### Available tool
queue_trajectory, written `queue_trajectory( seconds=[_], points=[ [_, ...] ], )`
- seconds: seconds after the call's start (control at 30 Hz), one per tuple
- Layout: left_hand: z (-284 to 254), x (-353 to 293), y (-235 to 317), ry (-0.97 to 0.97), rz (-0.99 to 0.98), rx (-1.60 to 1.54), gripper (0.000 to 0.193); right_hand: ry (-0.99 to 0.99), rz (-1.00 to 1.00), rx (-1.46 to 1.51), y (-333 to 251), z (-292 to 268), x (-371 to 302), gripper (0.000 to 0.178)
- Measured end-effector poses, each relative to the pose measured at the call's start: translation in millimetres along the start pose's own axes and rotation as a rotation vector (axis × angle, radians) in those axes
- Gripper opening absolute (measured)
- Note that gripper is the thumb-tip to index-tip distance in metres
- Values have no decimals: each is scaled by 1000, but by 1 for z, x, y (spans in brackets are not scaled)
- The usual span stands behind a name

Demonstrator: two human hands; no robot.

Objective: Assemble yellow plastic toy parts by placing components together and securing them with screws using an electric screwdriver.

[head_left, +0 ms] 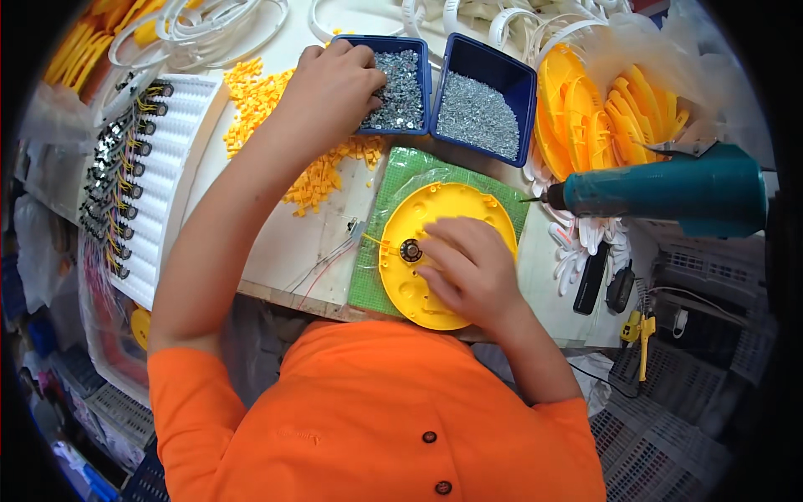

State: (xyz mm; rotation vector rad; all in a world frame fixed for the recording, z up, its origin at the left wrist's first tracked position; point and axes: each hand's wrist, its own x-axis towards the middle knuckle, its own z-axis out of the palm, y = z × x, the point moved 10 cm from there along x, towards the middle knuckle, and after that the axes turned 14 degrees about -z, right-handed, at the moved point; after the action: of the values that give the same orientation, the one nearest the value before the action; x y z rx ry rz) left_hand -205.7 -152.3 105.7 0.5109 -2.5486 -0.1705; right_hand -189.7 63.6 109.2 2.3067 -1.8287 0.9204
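My left hand (339,88) reaches over the near left side of a blue bin (428,84) of small silvery metal parts (400,88). Its fingers are curled down at the parts, and whatever they pinch is hidden. A round yellow plastic shell (418,301) lies on a green mat (368,280) in front of me. At its middle sits a small round black part (410,250), with a yellow wire running off to the left. My right hand (473,272) hovers over the shell's right half, slightly blurred, fingers apart beside the black part.
A second blue bin (529,125) holds small metal pieces. A teal electric screwdriver (661,192) points its bit toward the shell from the right. Small yellow pieces (314,180) lie scattered left of the mat, near a white ridged tray (180,159) of wired parts. Yellow shells (577,117) are stacked behind.
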Motion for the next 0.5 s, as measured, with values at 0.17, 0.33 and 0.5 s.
queue_trajectory(
  seconds=[0.17, 0.33, 0.5],
  points=[
    [12, 3, -14, -38, -66, -7, 14, 313, 4, -566, -12, -104, -55, 35],
    [12, -4, -19, -45, -58, -1, 17, 757, 191, 299, 54, -141, 7, 92],
    [8, -7, -14, 25, -49, -27, 16, 540, 155, 995, 71, -117, 37, 116]
  ],
)
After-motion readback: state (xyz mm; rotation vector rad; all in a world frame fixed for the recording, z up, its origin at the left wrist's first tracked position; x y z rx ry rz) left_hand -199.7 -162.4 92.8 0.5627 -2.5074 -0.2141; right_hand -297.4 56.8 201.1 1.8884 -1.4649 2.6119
